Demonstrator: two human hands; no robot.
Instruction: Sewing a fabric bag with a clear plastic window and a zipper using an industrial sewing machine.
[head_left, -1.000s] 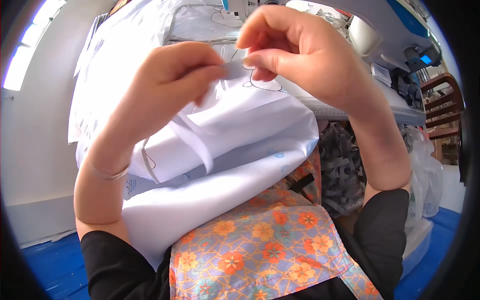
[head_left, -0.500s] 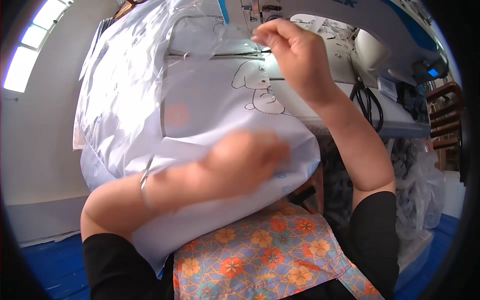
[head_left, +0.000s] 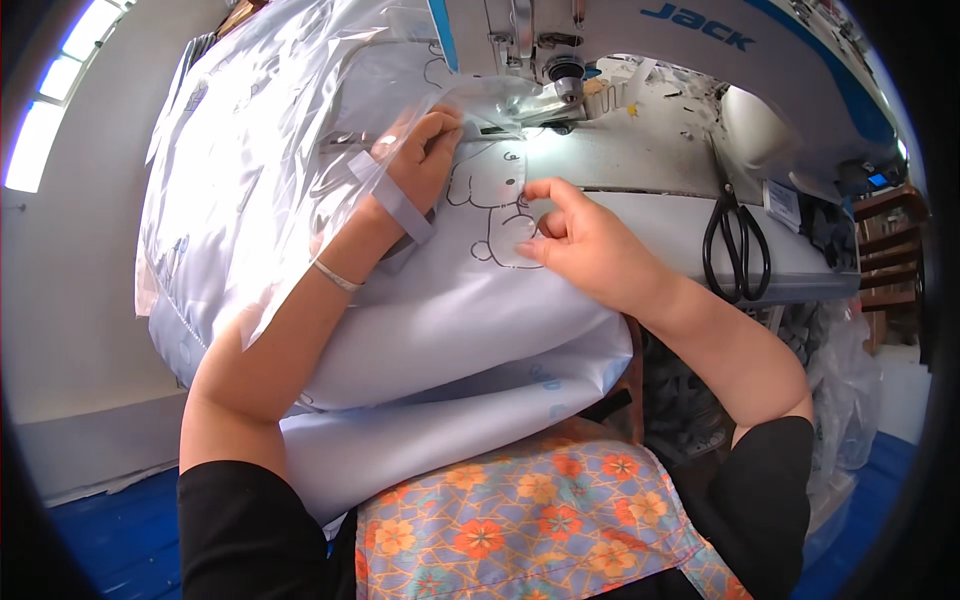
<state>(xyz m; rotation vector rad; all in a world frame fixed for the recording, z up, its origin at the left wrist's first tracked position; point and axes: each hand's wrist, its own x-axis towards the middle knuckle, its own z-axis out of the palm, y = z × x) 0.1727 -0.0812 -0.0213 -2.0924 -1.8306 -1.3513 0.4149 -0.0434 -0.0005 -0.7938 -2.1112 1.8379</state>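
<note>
White fabric [head_left: 440,320] printed with a black-outlined cartoon animal [head_left: 495,190] is bunched in front of me, its edge by the sewing machine's presser foot [head_left: 560,125]. Clear plastic film [head_left: 330,110] lies over its left part. My left hand [head_left: 418,155] is closed at the film's edge, left of the foot, fingertips pinched on the film. A pale grey strip [head_left: 392,197] crosses that wrist. My right hand [head_left: 590,245] rests at the fabric's right edge beside the print, thumb and index finger spread apart, the other fingers curled and partly hidden.
The sewing machine [head_left: 660,50] stands over the far side of the worktable. Black-handled scissors [head_left: 737,245] lie right of my right hand. Thread scraps dot the machine bed [head_left: 660,150]. Clear plastic bags [head_left: 840,390] hang at the right, near a wooden chair [head_left: 890,250].
My left hand has moved forward from above the near fabric to the film by the foot. My right hand has come back from the needle area to the print's edge.
</note>
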